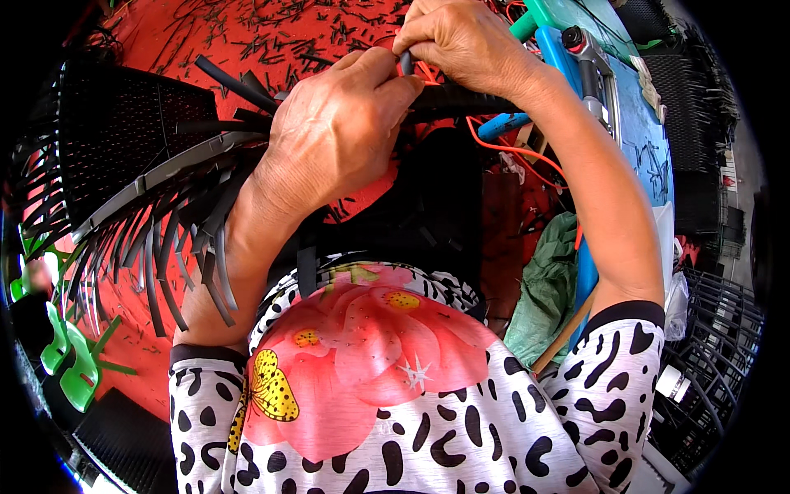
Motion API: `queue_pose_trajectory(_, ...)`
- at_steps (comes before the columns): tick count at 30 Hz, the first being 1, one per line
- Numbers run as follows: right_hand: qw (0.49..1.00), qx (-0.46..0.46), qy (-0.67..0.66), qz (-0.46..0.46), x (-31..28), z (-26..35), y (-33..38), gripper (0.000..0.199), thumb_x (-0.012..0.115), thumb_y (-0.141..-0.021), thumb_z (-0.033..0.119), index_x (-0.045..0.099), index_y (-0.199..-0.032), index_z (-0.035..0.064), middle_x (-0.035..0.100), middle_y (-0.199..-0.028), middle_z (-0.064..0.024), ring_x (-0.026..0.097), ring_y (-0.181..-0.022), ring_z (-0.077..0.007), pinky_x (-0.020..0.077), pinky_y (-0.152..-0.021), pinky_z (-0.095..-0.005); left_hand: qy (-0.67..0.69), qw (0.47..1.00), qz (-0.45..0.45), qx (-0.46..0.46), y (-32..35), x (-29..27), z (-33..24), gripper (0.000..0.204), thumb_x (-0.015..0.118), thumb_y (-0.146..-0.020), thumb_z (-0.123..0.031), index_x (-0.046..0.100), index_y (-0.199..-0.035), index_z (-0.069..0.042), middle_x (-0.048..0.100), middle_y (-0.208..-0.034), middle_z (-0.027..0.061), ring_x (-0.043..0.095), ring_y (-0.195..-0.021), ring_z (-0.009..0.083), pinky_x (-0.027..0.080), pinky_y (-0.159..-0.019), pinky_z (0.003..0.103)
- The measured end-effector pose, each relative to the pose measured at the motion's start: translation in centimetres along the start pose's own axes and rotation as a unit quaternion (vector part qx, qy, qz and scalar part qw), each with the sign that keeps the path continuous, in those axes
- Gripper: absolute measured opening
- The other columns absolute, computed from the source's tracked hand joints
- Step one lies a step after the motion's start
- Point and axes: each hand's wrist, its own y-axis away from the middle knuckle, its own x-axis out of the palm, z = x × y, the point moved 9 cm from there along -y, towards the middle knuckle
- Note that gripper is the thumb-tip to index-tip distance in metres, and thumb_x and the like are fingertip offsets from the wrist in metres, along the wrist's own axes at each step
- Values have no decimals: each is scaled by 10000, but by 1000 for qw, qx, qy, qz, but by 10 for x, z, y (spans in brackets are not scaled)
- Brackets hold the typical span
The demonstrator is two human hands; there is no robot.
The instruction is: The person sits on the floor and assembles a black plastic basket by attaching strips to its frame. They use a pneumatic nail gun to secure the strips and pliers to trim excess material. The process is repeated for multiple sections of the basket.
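A black woven panel (140,111) with many loose flat strips (156,255) hanging from its edge extends left from my hands. Along that edge runs a grey curved band (164,169). My left hand (337,123) is closed at the right end of the weaving, its thumb and forefinger at a short dark strip (406,62). Farther off and to the right, my right hand (461,41) is closed in a pinch on the same strip's upper part. Both hands cover much of the strip. Below the right wrist passes a dark bar (461,100).
Black strip offcuts (271,33) litter the red floor (148,33). At right, a pneumatic tool (588,62) lies by a blue table (646,148), with an orange cord (518,152) below. A green sack (547,280), green plastic pieces (78,362) and black racks (716,329) stand around me.
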Motion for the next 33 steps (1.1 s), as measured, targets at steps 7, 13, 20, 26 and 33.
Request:
queue_pose_trajectory(7, 912, 240, -329, 45, 23, -31, 5, 156, 576, -795, 0, 686, -900, -34, 696, -755, -88, 653, -649, -133, 527, -603, -281, 35, 999, -6, 6, -1, -2, 0, 354, 626, -707, 96, 642, -1046, -4, 585, -914, 116, 624, -776, 306, 520, -645, 369)
queue_pose_trajectory(13, 884, 272, -362, 113, 32, -29, 7, 174, 592, -764, -37, 676, -916, -23, 657, -745, -44, 596, -655, -111, 485, -592, -266, 34, 999, -9, 9, 0, -2, 2, 349, 624, -708, 97, 640, -1043, 2, 591, -987, 125, 634, -808, 311, 524, -654, 366)
queue_pose_trajectory(20, 898, 245, -326, 166, 52, -35, 9, 192, 584, -732, -50, 683, -888, 3, 659, -772, -30, 585, -733, -118, 471, -673, -261, 40, 999, -4, 10, -2, -3, 1, 330, 621, -710, 100, 640, -1029, 19, 605, -1054, 148, 640, -880, 331, 533, -706, 368)
queue_pose_trajectory(26, 924, 165, -263, 225, 51, -29, 12, 145, 579, -790, 18, 663, -904, -12, 661, -761, -51, 602, -729, -120, 481, -672, -270, 67, 997, -4, 25, -5, 0, 0, 325, 620, -704, 94, 638, -1022, 32, 631, -1018, 160, 632, -912, 344, 533, -749, 379)
queue_pose_trajectory(33, 976, -65, -27, -204, -28, 39, 42, 102, 681, -773, 49, 584, -783, 19, 599, -737, -88, 598, -663, -216, 483, -604, -302, 56, 998, 18, 0, -5, 0, 10, 294, 611, -726, 37, 643, -1016, -3, 650, -1010, 153, 622, -928, 352, 523, -776, 399)
